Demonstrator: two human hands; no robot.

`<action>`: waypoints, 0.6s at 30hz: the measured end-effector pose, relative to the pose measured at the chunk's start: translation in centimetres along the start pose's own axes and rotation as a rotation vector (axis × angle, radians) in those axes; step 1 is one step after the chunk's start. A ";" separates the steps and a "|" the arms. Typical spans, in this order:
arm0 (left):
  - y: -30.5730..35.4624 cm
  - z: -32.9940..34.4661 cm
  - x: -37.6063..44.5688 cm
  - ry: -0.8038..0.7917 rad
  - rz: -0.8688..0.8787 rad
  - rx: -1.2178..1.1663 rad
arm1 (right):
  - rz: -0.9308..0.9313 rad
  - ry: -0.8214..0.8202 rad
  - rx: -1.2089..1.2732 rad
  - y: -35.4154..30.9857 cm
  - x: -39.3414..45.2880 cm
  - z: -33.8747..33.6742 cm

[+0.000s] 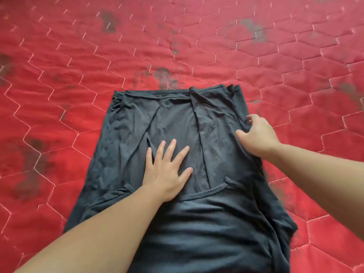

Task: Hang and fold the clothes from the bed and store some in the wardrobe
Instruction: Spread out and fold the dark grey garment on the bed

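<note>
A dark grey T-shirt (173,119) lies flat on the bed, its sides folded in toward the middle and its neckline near me. My left hand (167,170) presses flat on the middle of the shirt with fingers spread. At the shirt's right edge, my right hand (256,134) has its fingers curled into the fabric and grips the folded side.
The red quilted bedspread (78,66) with a hexagon stitch pattern and dark worn patches fills the whole view around the shirt. No other clothes, hangers or wardrobe are in view.
</note>
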State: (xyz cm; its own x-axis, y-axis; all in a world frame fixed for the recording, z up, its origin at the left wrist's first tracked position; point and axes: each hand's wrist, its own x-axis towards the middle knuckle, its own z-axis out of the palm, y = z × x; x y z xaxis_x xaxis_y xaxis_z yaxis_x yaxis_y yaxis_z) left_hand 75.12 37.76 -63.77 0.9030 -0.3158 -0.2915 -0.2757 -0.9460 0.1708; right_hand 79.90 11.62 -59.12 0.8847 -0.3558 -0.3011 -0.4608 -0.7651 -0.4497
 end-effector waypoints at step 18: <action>-0.6 2.3 0.8 0.203 0.004 0.051 | 0.127 -0.045 0.035 -7.3 13.0 -0.2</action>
State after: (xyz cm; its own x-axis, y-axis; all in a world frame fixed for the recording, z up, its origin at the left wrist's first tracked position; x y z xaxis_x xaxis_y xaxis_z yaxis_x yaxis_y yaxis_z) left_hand 75.29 37.89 -66.27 0.9483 -0.3030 -0.0940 -0.2910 -0.9488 0.1224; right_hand 94.78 12.43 -59.60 0.8152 -0.4237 -0.3948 -0.5720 -0.6960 -0.4342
